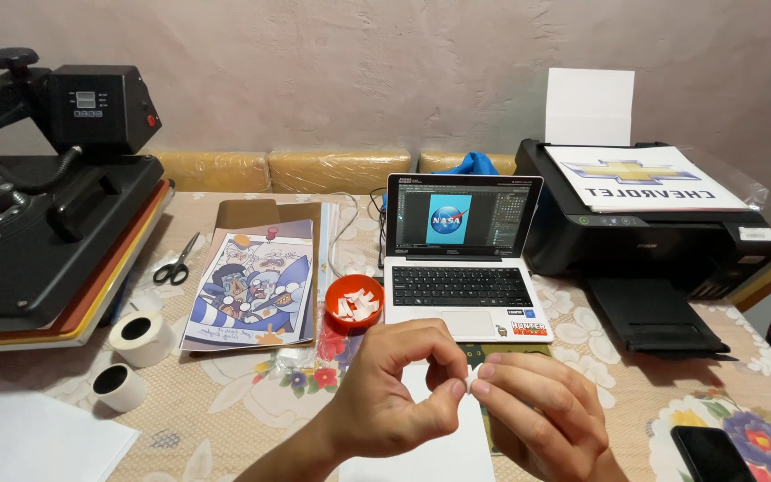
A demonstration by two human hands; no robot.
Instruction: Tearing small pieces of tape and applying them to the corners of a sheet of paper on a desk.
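We see both hands meeting low in the middle of the view, above a white sheet of paper point(430, 446) lying on the flower-patterned tablecloth point(252, 411). The left hand point(394, 393) and the right hand point(537, 411) touch at the fingertips, and together they pinch a small white piece point(468, 384), probably a bit of tape or paper, though it is too small for us to tell which. The other fingers of both hands are curled inward.

Just beyond the hands stands an open laptop point(461, 268) showing an image-editing window. To its left sits a small orange bowl point(354, 299) filled with white scraps, and beside that lies a cartoon print point(256, 286). Black-handled scissors point(176, 263) rest near the edge of the black heat press point(46, 205), which fills the left side. Two rolls of white tape point(140, 337) lie in front of the press. On the right a black inkjet printer point(644, 223) carries a printed sheet on its lid, and a dark phone point(716, 453) lies at the lower right corner.
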